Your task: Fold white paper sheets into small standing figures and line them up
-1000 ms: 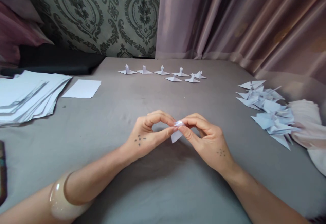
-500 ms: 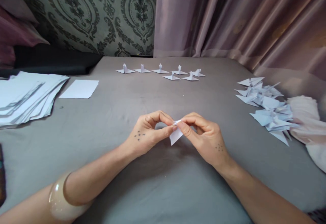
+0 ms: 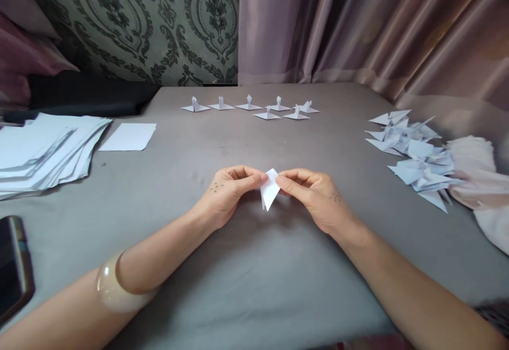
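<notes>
A small folded piece of white paper point(image 3: 271, 191) is held up over the middle of the table, its pointed end hanging down. My left hand point(image 3: 230, 191) pinches its left edge between thumb and fingers. On the opposite edge, the thumb and fingers of my right hand point(image 3: 310, 193) are closed in the same way. The lower tip shows more than one layer, slightly parted. Fingers behind the paper are partly hidden.
Several folded paper figures point(image 3: 248, 104) stand at the table's far side. A heap of paper cranes point(image 3: 427, 167) lies right, beside pale cloth point(image 3: 475, 172). Left are a paper stack point(image 3: 51, 151), a single sheet point(image 3: 129, 137) and a phone point(image 3: 14, 268).
The folded paper has turned so that a broad flat face shows, where earlier its upper edge lay folded between the fingertips. Both hands have risen slightly and drawn a little apart. The view shifted slightly.
</notes>
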`<move>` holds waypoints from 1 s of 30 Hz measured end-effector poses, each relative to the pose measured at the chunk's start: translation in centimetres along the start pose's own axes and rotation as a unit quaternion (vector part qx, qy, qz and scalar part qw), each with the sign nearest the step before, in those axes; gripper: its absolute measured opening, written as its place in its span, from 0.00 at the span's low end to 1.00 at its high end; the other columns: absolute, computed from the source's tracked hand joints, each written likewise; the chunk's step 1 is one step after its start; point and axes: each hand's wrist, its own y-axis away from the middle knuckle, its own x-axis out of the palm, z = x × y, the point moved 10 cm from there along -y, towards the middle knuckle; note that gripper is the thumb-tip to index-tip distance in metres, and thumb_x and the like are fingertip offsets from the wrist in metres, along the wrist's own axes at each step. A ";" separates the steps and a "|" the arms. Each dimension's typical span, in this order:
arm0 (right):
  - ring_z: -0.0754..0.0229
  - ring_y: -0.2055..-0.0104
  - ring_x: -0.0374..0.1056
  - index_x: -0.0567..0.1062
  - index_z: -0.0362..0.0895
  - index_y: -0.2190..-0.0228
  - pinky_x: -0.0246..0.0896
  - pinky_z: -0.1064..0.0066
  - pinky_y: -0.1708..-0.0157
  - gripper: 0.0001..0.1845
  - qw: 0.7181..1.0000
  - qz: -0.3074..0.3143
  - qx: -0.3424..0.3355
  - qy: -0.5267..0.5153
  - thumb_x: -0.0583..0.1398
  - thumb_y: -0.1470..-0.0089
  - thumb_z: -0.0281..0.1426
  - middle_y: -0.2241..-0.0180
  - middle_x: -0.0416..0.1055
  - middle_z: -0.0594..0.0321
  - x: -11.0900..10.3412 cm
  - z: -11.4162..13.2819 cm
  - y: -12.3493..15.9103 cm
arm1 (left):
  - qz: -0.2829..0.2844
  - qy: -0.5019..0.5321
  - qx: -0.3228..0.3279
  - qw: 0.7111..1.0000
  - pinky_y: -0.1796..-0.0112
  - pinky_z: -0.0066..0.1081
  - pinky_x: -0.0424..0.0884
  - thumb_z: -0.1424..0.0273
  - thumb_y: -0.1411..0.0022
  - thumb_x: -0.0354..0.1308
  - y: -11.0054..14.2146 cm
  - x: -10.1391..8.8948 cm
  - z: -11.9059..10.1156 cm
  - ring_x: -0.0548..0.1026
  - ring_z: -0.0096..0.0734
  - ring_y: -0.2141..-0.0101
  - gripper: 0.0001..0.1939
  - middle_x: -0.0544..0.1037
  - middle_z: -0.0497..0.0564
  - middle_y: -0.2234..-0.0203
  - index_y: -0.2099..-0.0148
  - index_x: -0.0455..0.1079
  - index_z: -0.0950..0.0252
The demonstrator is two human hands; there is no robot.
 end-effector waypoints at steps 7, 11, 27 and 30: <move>0.64 0.68 0.70 0.80 0.44 0.72 0.65 0.69 0.62 0.12 1.000 0.009 0.027 -0.004 0.68 0.56 0.41 0.70 0.77 0.63 0.0 -0.8 -0.2 | -0.003 -0.027 0.010 1.000 0.70 0.26 0.66 0.72 0.56 0.72 -0.2 -0.2 -0.5 0.71 0.22 0.76 0.14 0.77 0.46 0.78 0.66 0.73 0.66; 0.62 0.68 0.71 0.80 0.45 0.71 0.66 0.67 0.62 0.14 0.999 0.031 0.009 0.030 0.67 0.55 0.42 0.70 0.78 0.62 0.1 -0.6 -0.3 | 0.039 -0.067 -0.006 0.997 0.69 0.28 0.68 0.72 0.55 0.71 -0.2 0.0 -0.5 0.72 0.25 0.75 0.17 0.77 0.48 0.76 0.61 0.75 0.66; 0.57 0.55 0.71 0.75 0.46 0.57 0.65 0.61 0.52 0.25 0.998 0.009 -0.064 -0.008 0.68 0.55 0.45 0.56 0.75 0.56 0.5 0.9 0.0 | -0.006 0.052 0.011 0.999 0.72 0.22 0.64 0.72 0.56 0.72 0.5 0.6 -0.5 0.72 0.21 0.72 0.14 0.75 0.46 0.74 0.69 0.70 0.66; 0.57 0.58 0.72 0.77 0.45 0.62 0.66 0.61 0.54 0.17 0.997 0.019 -0.081 0.000 0.66 0.52 0.42 0.61 0.77 0.58 1.4 1.2 0.5 | 0.011 0.070 0.007 0.997 0.71 0.22 0.65 0.72 0.54 0.72 0.8 1.3 0.1 0.72 0.21 0.71 0.14 0.76 0.46 0.71 0.68 0.71 0.66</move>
